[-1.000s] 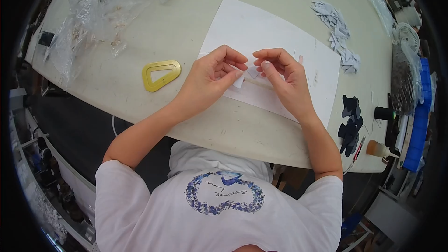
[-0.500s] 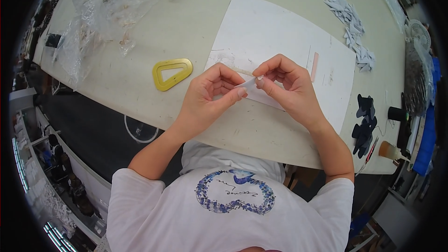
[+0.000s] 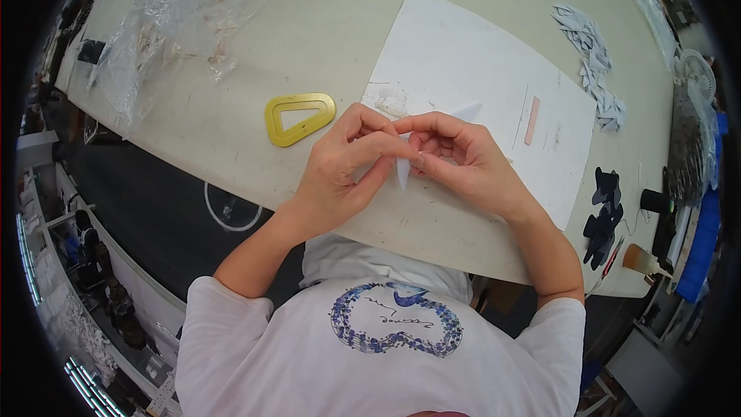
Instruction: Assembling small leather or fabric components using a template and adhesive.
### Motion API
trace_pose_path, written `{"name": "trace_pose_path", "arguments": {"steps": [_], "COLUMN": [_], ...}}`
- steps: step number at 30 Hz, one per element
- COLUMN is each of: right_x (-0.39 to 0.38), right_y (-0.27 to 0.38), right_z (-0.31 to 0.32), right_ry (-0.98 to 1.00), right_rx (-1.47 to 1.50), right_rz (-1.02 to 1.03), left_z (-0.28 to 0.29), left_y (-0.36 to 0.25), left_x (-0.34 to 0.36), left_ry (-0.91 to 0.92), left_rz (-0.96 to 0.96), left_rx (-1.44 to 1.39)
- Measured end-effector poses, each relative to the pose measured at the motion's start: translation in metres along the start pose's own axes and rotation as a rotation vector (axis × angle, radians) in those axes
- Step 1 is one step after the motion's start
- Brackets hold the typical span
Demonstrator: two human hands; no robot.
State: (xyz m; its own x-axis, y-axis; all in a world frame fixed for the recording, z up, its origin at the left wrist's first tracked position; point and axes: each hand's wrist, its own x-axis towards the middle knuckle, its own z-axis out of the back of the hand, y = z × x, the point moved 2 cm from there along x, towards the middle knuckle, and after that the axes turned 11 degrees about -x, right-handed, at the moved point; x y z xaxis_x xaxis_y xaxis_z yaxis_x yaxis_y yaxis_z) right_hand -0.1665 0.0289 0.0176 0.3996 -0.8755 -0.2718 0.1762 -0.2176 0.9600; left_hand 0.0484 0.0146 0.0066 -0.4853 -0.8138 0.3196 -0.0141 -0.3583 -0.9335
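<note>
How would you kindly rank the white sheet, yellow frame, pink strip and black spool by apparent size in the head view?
1. White sheet
2. Yellow frame
3. Pink strip and black spool: too alike in size to rank apart

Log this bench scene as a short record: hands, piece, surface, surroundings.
left hand: fingertips closed on a thin white piece
right hand: fingertips meet the left's at the same piece
piece visibility: partly hidden by fingers; white tip beyond right hand, cannot tell if same piece
surface: white sheet on pale table
on sheet: pink strip, right of hands
left: yellow frame; clear plastic farther off
right: pale scraps, dark pieces, black spool
</note>
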Motion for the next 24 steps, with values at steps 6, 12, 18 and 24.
{"name": "trace_pose_path", "arguments": {"steps": [6, 12, 18, 24], "right_x": [0.011, 0.019, 0.025, 0.028], "right_y": [0.002, 0.009, 0.017, 0.015], "right_z": [0.0, -0.003, -0.007, 0.004], "right_ry": [-0.179, -0.171, -0.137, -0.035], "right_rx": [-0.337, -0.288, -0.089, -0.286], "right_rz": [0.01, 0.014, 0.061, -0.031], "left_z": [0.013, 0.01, 0.013, 0.024], "left_y": [0.002, -0.017, -0.007, -0.007], "left_x": [-0.022, -0.017, -0.011, -0.015], "left_ry": [-0.128, -0.125, -0.138, 0.038], "left_rz": [0.056, 0.185, 0.306, 0.253], "left_rx": [0.304, 0.244, 0.004, -0.055]}}
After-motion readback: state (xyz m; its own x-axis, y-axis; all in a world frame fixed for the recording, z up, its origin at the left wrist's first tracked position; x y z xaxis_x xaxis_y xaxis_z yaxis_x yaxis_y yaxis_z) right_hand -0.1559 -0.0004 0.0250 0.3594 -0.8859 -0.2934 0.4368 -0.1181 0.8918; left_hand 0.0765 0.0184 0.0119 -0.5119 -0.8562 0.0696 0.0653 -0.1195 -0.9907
